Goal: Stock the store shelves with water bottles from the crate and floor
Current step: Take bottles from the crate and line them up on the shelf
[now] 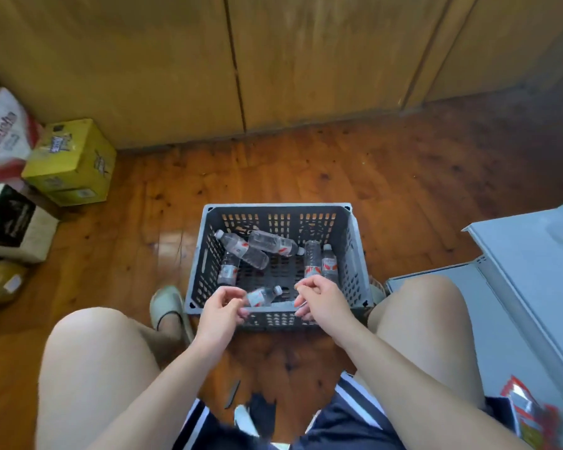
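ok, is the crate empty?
No, several water bottles lie inside the gray crate.

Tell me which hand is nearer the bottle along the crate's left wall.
Left. The left hand hovers just short of the bottle; the right hand is toward the right side of the crate.

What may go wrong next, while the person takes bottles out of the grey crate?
First, one bottle lies crossed with a second bottle in the crate; lifting either may roll the other. Second, the left hand and right hand both hover near the nearest bottle, holding nothing; they might hinder each other.
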Motion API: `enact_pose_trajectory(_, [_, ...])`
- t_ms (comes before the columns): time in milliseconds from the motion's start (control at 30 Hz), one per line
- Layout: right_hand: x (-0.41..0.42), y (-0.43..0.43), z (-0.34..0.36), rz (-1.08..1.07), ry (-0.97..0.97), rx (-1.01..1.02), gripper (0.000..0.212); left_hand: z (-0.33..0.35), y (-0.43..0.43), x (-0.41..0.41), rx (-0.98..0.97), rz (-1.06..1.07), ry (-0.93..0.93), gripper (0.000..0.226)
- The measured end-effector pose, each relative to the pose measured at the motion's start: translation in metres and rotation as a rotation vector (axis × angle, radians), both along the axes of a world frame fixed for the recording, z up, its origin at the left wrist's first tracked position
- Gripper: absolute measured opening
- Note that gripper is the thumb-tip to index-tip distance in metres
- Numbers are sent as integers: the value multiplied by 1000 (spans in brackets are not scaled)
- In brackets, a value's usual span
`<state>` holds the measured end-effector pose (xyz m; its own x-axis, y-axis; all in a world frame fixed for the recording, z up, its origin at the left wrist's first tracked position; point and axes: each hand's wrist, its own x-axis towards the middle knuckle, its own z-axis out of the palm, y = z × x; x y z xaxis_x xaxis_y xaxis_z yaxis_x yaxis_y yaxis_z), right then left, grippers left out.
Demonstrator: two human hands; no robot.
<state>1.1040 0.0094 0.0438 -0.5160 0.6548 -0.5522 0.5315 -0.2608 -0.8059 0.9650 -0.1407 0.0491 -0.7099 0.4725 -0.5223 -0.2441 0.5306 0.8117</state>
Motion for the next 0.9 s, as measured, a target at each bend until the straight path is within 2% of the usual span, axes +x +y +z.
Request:
enact_pose_trajectory(267, [-89,43,-79,123,-240,-64,14,-71,27,-77,-165,-149,15,15])
enact_pose_trajectory(433, [-121,66,-174,102,-436,-175,14,-147,68,-117,-309,-254,-87,11])
enact_pose_trajectory(567, [-138,80,-243,164,-546,-219,16,-217,93,-143,-449,-402,-69,10])
enact_pose_trajectory(667, [-153,89,-284,293,-607,-156,11,-267,101,-156,-596,-714,32,34])
enact_pose_trajectory(733, [-164,95,-307,377,-649,-99,30,-294,101,-158,-684,-939,115,58])
enact_pose_trajectory(800, [-170,96,-325,447,-666,-114,45,-315,99,-153,-749,-1072,158,74])
enact_pose_trajectory(900, [-173,98,-338,546,-682,-162,51,-336,93,-146,-799,-1141,247,73])
